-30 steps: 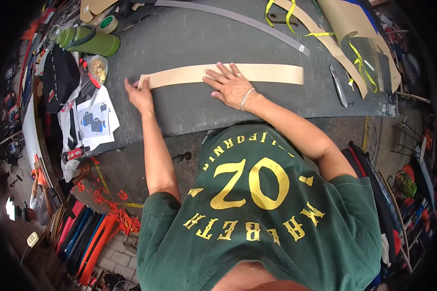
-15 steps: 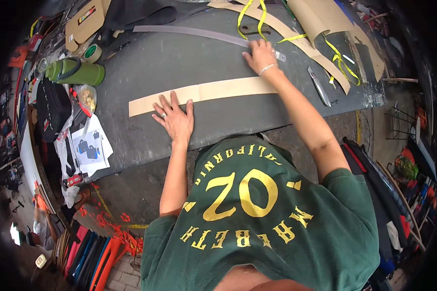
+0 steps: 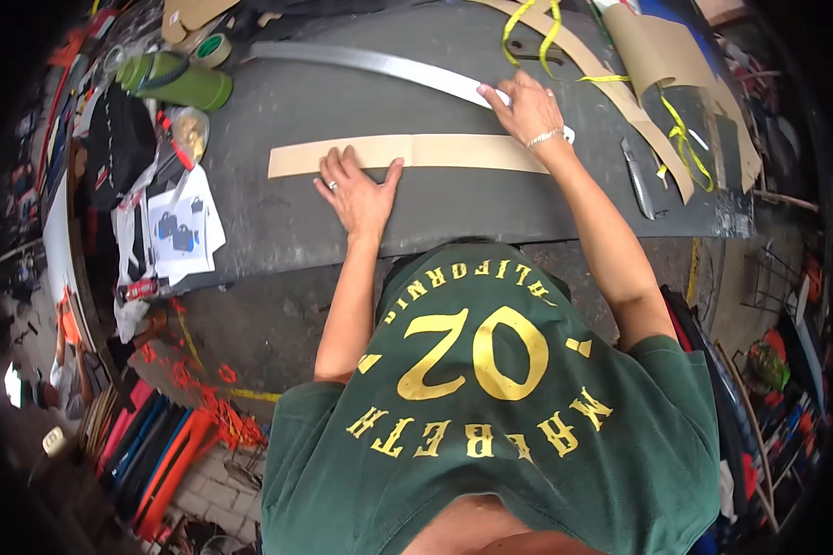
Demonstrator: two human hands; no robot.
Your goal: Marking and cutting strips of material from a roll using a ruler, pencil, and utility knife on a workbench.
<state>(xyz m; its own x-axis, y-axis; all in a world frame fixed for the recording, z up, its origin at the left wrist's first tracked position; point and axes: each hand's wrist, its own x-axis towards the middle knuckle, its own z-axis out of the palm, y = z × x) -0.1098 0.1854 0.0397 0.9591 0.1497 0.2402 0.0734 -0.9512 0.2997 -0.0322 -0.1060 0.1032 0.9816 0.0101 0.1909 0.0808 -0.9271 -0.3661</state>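
The left hand (image 3: 356, 196) lies with fingers spread, fingertips and thumb on the tan strip (image 3: 444, 151), unclenched; the right hand (image 3: 529, 109) has thumb and fingers clasped around the grey ruler (image 3: 370, 62) toward its right end. The strip lies flat across the desk (image 3: 250, 217), a crossline just right of the left thumb, its right end passing behind the right wrist. The ruler slants beyond it, its left end well apart from the strip. To the right are the knife (image 3: 637, 180), a brown piece (image 3: 659, 153) and the yellow tape measure (image 3: 682, 139); to the left, the green bottle (image 3: 185, 83) and printed papers (image 3: 180, 231).
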